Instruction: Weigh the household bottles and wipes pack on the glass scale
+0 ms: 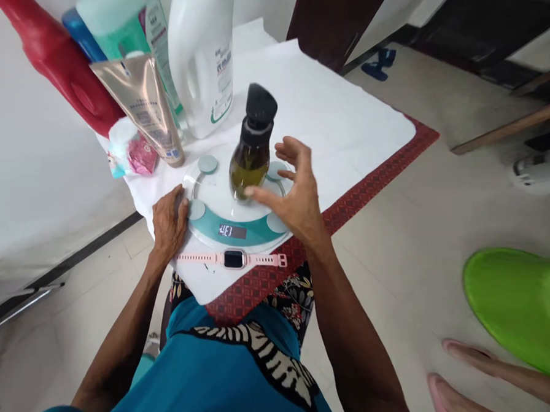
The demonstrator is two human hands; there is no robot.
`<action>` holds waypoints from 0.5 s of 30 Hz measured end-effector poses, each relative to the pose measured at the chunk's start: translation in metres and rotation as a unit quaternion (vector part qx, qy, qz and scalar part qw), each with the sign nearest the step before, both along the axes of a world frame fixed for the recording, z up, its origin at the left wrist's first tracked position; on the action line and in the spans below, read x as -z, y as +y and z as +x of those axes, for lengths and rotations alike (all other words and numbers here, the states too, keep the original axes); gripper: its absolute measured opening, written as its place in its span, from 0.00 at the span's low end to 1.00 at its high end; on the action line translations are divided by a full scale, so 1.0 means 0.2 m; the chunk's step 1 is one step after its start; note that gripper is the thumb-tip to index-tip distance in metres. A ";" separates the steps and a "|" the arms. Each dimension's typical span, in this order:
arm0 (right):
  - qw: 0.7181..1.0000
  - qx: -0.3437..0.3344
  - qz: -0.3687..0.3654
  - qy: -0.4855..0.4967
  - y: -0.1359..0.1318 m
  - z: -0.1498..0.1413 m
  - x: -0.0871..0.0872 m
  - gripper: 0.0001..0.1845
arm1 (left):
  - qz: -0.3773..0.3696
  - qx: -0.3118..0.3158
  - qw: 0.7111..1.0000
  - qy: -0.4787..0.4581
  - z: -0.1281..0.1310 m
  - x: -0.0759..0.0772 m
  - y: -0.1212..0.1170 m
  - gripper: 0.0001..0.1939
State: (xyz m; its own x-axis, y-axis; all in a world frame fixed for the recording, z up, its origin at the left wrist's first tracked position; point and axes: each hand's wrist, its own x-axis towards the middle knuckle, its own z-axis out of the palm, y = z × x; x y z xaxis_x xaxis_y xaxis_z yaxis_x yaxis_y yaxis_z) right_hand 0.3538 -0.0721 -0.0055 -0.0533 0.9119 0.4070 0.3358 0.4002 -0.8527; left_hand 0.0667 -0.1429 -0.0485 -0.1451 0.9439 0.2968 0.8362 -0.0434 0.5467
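Observation:
A dark pump bottle (249, 165) with a black top stands upright on a round glass scale (215, 204). The scale has a teal band and a lit display (232, 231). Beside the bottle, my right hand (298, 192) is open, thumb and fingers apart; the thumb tip overlaps the bottle's lower part, and I cannot tell if it touches. My left hand (169, 222) rests on the table at the scale's left edge, holding nothing, fingers stretched out. In front of the scale lies a watch (234, 258) with a pink strap.
At the back left stand a white jug (202, 54), a green bottle (128, 23), a red bottle (74, 66), a gold tube (144, 104) and a pink packet (142, 155). White cloth (339, 117) covers the table. A green stool (510, 298) and another person's feet (459, 382) are at right.

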 end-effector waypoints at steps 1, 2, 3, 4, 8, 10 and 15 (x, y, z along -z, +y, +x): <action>1.000 -0.016 0.004 -0.015 0.00 -0.04 -0.02 0.59 | 0.002 0.001 1.000 -0.001 0.00 0.00 0.00 0.33; 0.999 -0.022 0.008 -0.025 0.00 -0.07 -0.04 0.61 | 0.005 0.001 1.000 -0.003 0.00 0.01 0.00 0.33; 0.999 -0.021 0.011 -0.031 -0.01 -0.11 -0.05 0.60 | 0.008 0.002 1.000 -0.004 0.00 0.01 0.00 0.33; 0.999 -0.015 0.012 -0.031 -0.01 -0.14 -0.06 0.58 | 0.011 0.003 1.000 -0.005 -0.01 0.02 0.00 0.33; 1.000 0.007 -0.011 -0.009 0.01 -0.20 -0.08 0.45 | 0.023 0.000 1.000 -0.010 -0.01 0.05 0.00 0.31; 0.999 0.029 -0.031 0.015 0.10 -0.19 -0.09 0.42 | 0.027 -0.002 1.000 -0.012 -0.01 0.06 0.00 0.30; 0.991 0.102 -0.001 0.081 0.67 -0.14 -0.12 0.43 | 0.048 -0.006 0.999 -0.016 -0.01 0.09 -0.01 0.27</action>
State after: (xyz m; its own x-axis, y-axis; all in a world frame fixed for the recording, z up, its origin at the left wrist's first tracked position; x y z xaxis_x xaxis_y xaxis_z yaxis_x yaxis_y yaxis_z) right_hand 0.3252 0.0613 0.0191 0.1982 0.8976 0.3937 0.2685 0.3365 -0.9026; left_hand 0.0657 -0.1452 -0.0664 -0.1673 0.9095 0.3806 0.8197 -0.0861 0.5662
